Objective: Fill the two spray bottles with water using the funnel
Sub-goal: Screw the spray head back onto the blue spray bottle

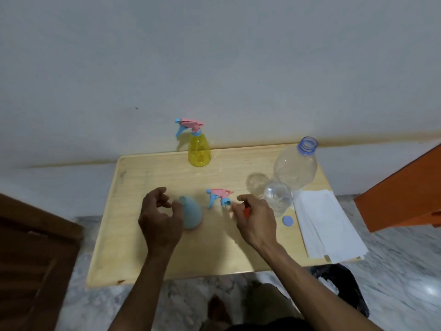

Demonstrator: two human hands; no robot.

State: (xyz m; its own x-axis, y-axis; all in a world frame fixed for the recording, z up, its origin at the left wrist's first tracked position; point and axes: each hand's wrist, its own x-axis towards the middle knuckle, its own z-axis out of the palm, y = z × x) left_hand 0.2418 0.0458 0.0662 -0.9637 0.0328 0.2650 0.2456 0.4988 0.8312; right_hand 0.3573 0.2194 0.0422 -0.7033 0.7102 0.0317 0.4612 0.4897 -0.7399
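Two spray bottles are on the light wooden table [133, 247], and only one has its top on. Farthest left, the left hand [160, 218] hovers with fingers loosely curled and spread, holding nothing; its thumb is just beside the neck of the blue spray bottle [192, 215]. Whether it touches the bottle cannot be told through the blur. That bottle stands near the middle of the table, with its neck uncapped. At the far edge, against the wall, stands the yellow spray bottle [199, 151], upright with its pink and blue trigger head screwed on. Right of the blue bottle lies a loose trigger head [219, 197], pink and blue, flat on the table. Just beside it the right hand [255, 220] has its fingers curled round a small orange thing [247, 212], mostly hidden; what it is cannot be told. Farther right, a large clear water bottle [294, 170] stands open, and a small blue cap [287, 220] lies near its base. A stack of white paper towels [327, 225] rests along the right edge.
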